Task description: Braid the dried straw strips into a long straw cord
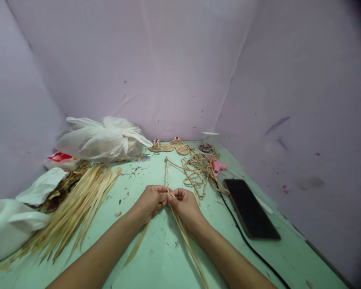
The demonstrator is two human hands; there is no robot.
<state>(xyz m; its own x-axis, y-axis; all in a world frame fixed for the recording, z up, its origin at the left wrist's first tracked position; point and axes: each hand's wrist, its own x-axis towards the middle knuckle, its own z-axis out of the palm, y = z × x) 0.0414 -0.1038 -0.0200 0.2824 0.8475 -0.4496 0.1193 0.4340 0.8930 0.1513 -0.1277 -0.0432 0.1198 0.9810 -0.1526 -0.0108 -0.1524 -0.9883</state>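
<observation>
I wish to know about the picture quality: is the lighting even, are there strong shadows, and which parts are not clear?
In the head view, light is soft, and shadows on the green tabletop are faint; in the head view, the upper right corner turns nearly black; in the head view, the contents of the small bowl at the back are too soft to identify.

Left hand (153, 199) and right hand (185, 205) both had a skinny strawy braid (167, 175) pinched, black phone (252, 209) just lying off to the right.
</observation>
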